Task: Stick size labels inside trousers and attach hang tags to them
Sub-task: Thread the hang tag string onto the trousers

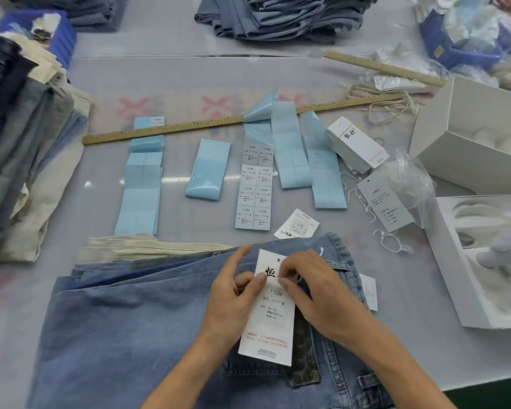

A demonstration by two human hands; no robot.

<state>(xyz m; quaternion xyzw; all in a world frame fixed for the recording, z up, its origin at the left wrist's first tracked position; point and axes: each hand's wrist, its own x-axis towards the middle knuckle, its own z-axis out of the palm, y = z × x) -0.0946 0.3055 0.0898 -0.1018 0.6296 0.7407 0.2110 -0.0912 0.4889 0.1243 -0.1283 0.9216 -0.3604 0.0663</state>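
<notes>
Two hands work over one pair of blue denim trousers (pixel 124 335) lying flat at the near edge of the table (pixel 189 75). One white hang tag (pixel 267 314), printed 1103# and M, lies on the trousers near the waistband, above a dark back patch (pixel 304 370). Left hand (pixel 233 293): thumb pressed on the tag's left edge, fingers curled beneath it, index finger extended away. Right hand (pixel 316 287): fingertips pinching the tag's upper part beside the punched hole.

One sheet of printed size labels (pixel 254 190), in two columns, lies just beyond the trousers. Several pale blue backing strips (pixel 208 169) lie to either side of it. One long wooden ruler (pixel 189 125) crosses behind them. One stack of hang tags (pixel 357 143) sits to the right, with loose strings (pixel 393 242) nearby. Two open white boxes (pixel 469 137) stand at the right edge. Folded trousers in stacks (pixel 278 16) sit at the far side.
</notes>
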